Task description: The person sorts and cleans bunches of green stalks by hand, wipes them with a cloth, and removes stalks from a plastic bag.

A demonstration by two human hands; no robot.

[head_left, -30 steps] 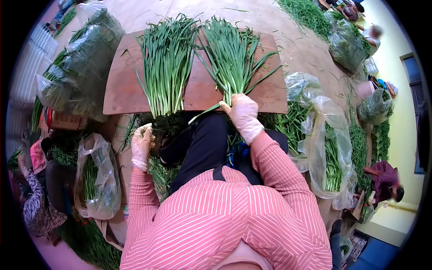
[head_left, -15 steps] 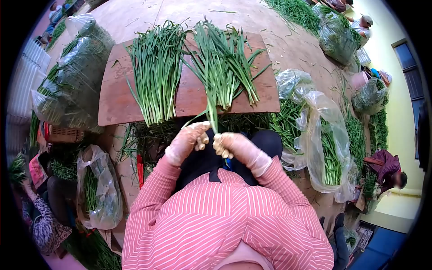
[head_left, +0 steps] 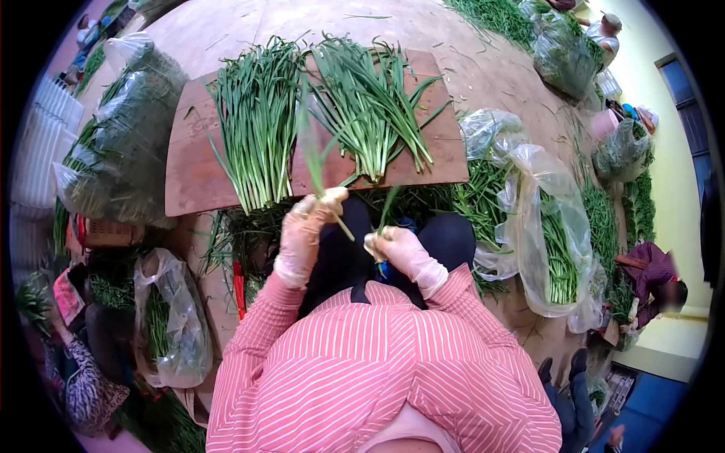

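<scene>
Both my hands wear pale thin gloves. Between the fingers of my left hand (head_left: 303,230) is a garlic chive stalk (head_left: 313,162), its blurred leaves pointing up over the board and its pale end below the fingers. My right hand (head_left: 400,251), lower and apart from the left, pinches a short green leaf (head_left: 388,205) that sticks up from the fingertips. Just beyond my hands, a brown wooden board (head_left: 189,170) carries a left pile of garlic chives (head_left: 257,124) and a right pile of garlic chives (head_left: 370,113), white ends toward me.
A large plastic bag of greens (head_left: 128,124) stands left of the board. More clear bags (head_left: 559,249) with greens lie to the right, and another bag (head_left: 174,317) is at lower left. Loose greens (head_left: 257,234) lie below the board. Other people sit at both sides.
My hands have drawn apart: the left moved up and left with the stalk, while the right holds a separate leaf slightly lower. The stalk no longer lies across the right pile.
</scene>
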